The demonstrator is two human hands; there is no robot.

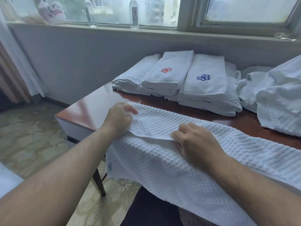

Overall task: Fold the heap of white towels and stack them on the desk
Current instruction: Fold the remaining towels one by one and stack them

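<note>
A white waffle-weave towel [162, 160] lies across the front of the dark wooden desk [91, 110], and its near part hangs over the edge toward me. My left hand [118, 118] pinches the towel's left end with curled fingers. My right hand [195, 141] grips a raised fold in the towel's middle. Behind them, folded white towels [175, 80] stand stacked in side-by-side piles; one top towel bears a red flower mark, another a blue one. An unfolded heap of white towels [273, 95] sits at the right.
A grey wall and window sill run behind the desk, with two clear bottles [134, 13] and a plastic bag [52, 12] on the sill. A curtain hangs at the left. Patterned carpet [29, 136] lies left of the desk.
</note>
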